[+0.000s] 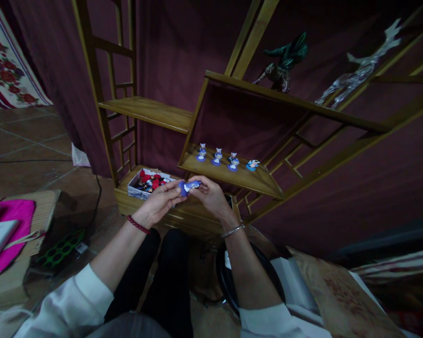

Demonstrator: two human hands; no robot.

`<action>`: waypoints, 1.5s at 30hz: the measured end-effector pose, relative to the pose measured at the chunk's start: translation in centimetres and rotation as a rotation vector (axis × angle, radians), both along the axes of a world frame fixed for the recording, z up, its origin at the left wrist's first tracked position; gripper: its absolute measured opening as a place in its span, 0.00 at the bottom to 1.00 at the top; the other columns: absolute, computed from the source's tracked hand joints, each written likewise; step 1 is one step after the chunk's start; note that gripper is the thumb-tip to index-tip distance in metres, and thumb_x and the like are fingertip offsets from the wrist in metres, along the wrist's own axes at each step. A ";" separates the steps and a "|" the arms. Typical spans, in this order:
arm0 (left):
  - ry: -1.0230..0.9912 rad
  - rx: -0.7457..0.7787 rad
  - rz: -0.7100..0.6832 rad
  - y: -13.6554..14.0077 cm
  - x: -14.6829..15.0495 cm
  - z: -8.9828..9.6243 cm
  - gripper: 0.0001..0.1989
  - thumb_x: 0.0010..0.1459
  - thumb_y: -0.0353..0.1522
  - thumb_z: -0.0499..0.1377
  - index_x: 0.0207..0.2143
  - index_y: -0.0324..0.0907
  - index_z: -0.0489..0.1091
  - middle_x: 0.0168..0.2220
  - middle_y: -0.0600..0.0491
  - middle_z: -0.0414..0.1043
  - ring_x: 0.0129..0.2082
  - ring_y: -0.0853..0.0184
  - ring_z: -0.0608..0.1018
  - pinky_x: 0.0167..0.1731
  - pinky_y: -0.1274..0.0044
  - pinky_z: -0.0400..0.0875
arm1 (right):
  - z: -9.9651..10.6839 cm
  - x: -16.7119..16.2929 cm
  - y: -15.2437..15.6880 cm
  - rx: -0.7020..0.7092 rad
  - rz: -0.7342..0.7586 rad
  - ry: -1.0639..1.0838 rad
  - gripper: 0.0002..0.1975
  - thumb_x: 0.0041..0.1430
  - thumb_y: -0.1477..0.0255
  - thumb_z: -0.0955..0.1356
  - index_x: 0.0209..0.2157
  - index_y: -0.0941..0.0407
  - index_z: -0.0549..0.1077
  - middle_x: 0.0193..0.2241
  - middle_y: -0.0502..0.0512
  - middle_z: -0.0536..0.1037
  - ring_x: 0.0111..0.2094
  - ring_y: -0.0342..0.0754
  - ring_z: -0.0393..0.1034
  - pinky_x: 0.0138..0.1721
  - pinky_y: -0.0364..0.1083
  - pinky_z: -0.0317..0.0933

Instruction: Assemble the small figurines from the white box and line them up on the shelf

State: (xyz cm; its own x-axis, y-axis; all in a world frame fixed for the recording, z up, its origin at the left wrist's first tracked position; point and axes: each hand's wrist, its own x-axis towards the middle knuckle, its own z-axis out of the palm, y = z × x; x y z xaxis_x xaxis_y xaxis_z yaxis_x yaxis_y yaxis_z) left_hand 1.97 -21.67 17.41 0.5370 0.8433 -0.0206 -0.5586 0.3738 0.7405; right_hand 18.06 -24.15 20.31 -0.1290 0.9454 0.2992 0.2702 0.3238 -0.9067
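Observation:
Between my two hands is a small purple and white figurine (189,186), lying sideways. My left hand (162,201) grips its round purple base with thumb and fingers. At its other end, my right hand (211,196) pinches the purple top. Beyond them, several similar purple figurines (216,157) stand in a row on the wooden shelf (239,177). A blue and white figurine (253,165) sits at the row's right end. Left of my hands, an open box (136,191) holds a jumble of red, black and white figurines (151,180).
A green figure (285,58) and a clear figure (364,70) stand on the upper shelf. A side shelf (148,112) juts out at left. A round black stool (261,267) is under my right arm. Lower left, a bench bears a pink cloth (23,216).

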 end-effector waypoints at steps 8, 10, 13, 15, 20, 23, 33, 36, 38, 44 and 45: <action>0.005 -0.007 0.023 -0.4 0.0 -0.1 0.11 0.49 0.24 0.58 0.37 0.36 0.72 0.39 0.47 0.72 0.38 0.68 0.74 0.44 0.72 0.67 | 0.2 -0.5 0.0 0.111 -0.061 -0.234 0.11 0.50 0.72 0.64 0.37 0.54 0.69 0.34 0.50 0.72 0.35 0.43 0.67 0.37 0.43 0.63; -0.003 -0.019 0.041 -0.6 0.1 0.0 0.09 0.50 0.23 0.57 0.36 0.36 0.72 0.38 0.48 0.72 0.38 0.68 0.73 0.44 0.71 0.67 | 0.6 -0.7 -0.2 0.161 -0.087 -0.336 0.10 0.51 0.73 0.64 0.38 0.54 0.69 0.35 0.50 0.72 0.35 0.43 0.66 0.37 0.43 0.62; -0.015 -0.040 0.059 -0.9 0.1 0.1 0.09 0.51 0.22 0.55 0.34 0.34 0.72 0.38 0.47 0.72 0.39 0.67 0.73 0.45 0.70 0.67 | 1.2 -1.2 -0.5 0.201 -0.097 -0.476 0.10 0.52 0.73 0.64 0.38 0.54 0.70 0.34 0.51 0.72 0.34 0.43 0.66 0.36 0.42 0.60; -0.023 -0.056 0.053 -1.1 -0.1 0.2 0.09 0.50 0.21 0.54 0.33 0.33 0.72 0.38 0.45 0.72 0.39 0.66 0.74 0.45 0.69 0.67 | 1.5 -1.5 -0.5 0.218 -0.096 -0.575 0.10 0.52 0.74 0.64 0.38 0.55 0.70 0.33 0.51 0.71 0.32 0.42 0.65 0.35 0.41 0.59; -0.048 -0.087 0.052 -1.5 -0.8 0.3 0.10 0.47 0.17 0.53 0.30 0.32 0.72 0.34 0.45 0.73 0.38 0.64 0.74 0.45 0.68 0.66 | 1.8 -2.2 -0.2 0.233 -0.067 -0.756 0.10 0.53 0.74 0.64 0.39 0.56 0.69 0.33 0.52 0.71 0.33 0.43 0.65 0.36 0.42 0.57; -0.061 -0.082 0.043 -1.5 -1.4 0.4 0.11 0.45 0.16 0.53 0.28 0.32 0.72 0.31 0.47 0.74 0.36 0.65 0.75 0.46 0.67 0.65 | 2.0 -2.7 -0.1 0.248 -0.033 -0.790 0.10 0.54 0.74 0.63 0.40 0.56 0.69 0.35 0.53 0.71 0.35 0.43 0.65 0.38 0.41 0.56; -0.164 -0.278 0.044 -1.5 -2.6 1.0 0.08 0.53 0.26 0.51 0.29 0.34 0.70 0.29 0.47 0.74 0.33 0.65 0.75 0.45 0.63 0.66 | 3.2 -4.0 0.1 0.298 0.073 -0.971 0.10 0.56 0.75 0.61 0.41 0.57 0.67 0.36 0.54 0.71 0.38 0.44 0.64 0.39 0.43 0.57; -0.191 -0.283 0.032 -1.6 -2.8 1.1 0.09 0.54 0.27 0.50 0.29 0.35 0.69 0.30 0.48 0.74 0.33 0.65 0.75 0.45 0.63 0.65 | 3.2 -4.2 0.3 0.309 0.095 -1.026 0.10 0.56 0.75 0.61 0.41 0.57 0.67 0.36 0.54 0.71 0.38 0.44 0.64 0.40 0.43 0.56; -0.197 -0.282 0.028 -1.7 -2.9 1.2 0.09 0.54 0.28 0.50 0.30 0.35 0.70 0.31 0.47 0.74 0.33 0.65 0.75 0.45 0.64 0.66 | 3.4 -4.3 0.4 0.308 0.114 -1.062 0.09 0.57 0.75 0.61 0.40 0.57 0.67 0.35 0.54 0.70 0.38 0.44 0.64 0.40 0.43 0.56; -0.199 -0.305 0.078 -2.0 -3.0 1.6 0.10 0.54 0.31 0.51 0.29 0.36 0.70 0.30 0.47 0.73 0.33 0.65 0.75 0.43 0.65 0.67 | 4.1 -4.9 0.6 0.318 0.121 -1.175 0.08 0.57 0.74 0.61 0.38 0.56 0.67 0.33 0.54 0.70 0.36 0.44 0.64 0.37 0.42 0.55; -0.201 -0.308 0.089 -2.0 -3.0 1.6 0.10 0.54 0.32 0.51 0.29 0.36 0.70 0.30 0.47 0.73 0.33 0.64 0.75 0.43 0.65 0.67 | 4.2 -5.0 0.5 0.321 0.116 -1.192 0.07 0.57 0.73 0.61 0.38 0.56 0.67 0.33 0.54 0.70 0.35 0.44 0.64 0.37 0.42 0.55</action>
State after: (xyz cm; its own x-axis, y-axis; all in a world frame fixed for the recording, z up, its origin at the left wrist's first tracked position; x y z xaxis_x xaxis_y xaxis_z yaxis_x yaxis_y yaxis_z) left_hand -1.01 -23.71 19.04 0.4806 0.8578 -0.1819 -0.7220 0.5049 0.4732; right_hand 13.09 -23.60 24.54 -0.5573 0.8159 0.1538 0.8266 0.5627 0.0103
